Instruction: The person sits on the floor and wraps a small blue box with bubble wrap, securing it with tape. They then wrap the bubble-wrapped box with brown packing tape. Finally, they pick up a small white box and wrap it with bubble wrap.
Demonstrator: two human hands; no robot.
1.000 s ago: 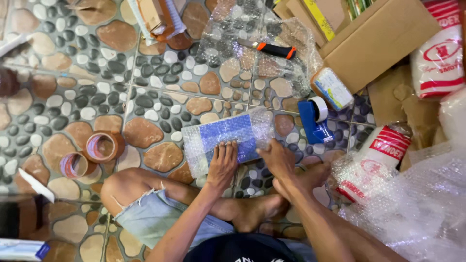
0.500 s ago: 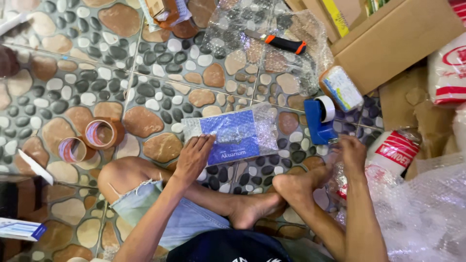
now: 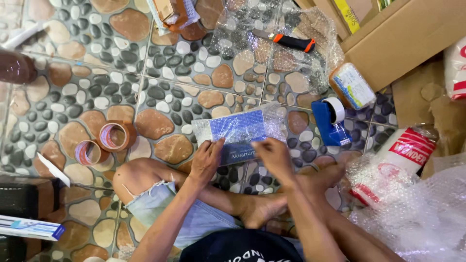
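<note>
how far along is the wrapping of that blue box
Done: bubble wrap already covers the far part of the blue box. In hand: the left hand and right hand both press its near edge. Left: the tape dispenser sits untouched on the floor, so sealing looks not yet done.
</note>
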